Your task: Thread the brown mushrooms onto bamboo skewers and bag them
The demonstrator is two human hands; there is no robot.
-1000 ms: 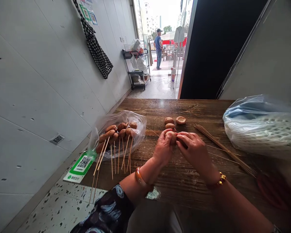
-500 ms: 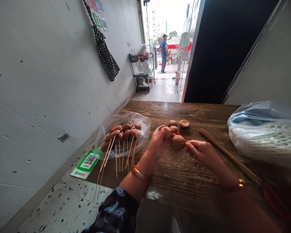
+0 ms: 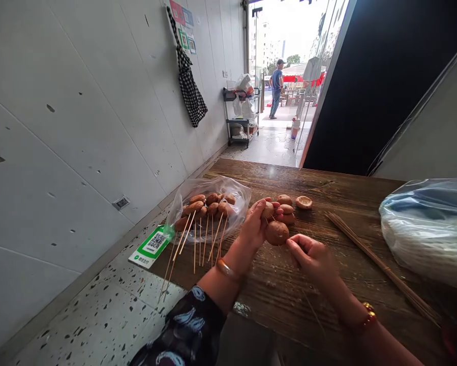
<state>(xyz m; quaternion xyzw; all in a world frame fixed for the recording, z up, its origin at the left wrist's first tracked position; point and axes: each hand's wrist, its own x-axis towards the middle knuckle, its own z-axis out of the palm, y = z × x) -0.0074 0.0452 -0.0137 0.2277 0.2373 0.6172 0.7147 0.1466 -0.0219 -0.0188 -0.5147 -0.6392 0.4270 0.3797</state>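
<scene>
My left hand (image 3: 255, 223) is closed around a brown mushroom cap (image 3: 268, 210). Just below it, a second mushroom (image 3: 276, 233) sits on a thin bamboo skewer, a bit of which shows between the two caps. The fingers of my right hand (image 3: 308, 254) are pinched on the skewer at this lower mushroom's right edge; they hide most of the stick, and a faint thin line (image 3: 312, 311) shows below the hand. Past my left fingers lie several loose mushrooms (image 3: 285, 200), one cap (image 3: 304, 203) with its hollow side up.
At left, a clear plastic bag (image 3: 240, 192) holds several skewered mushrooms (image 3: 196, 207), sticks pointing towards me. Beside it lies a green QR-code card (image 3: 152, 247). A bundle of skewers (image 3: 369, 254) lies right of my hands, near a large plastic bag (image 3: 430, 223). A person (image 3: 276, 89) stands outside the doorway.
The view has swung left, so everything sits farther right in the picture. My right hand has come closer to my left, its fingertips still at the lower mushroom.
</scene>
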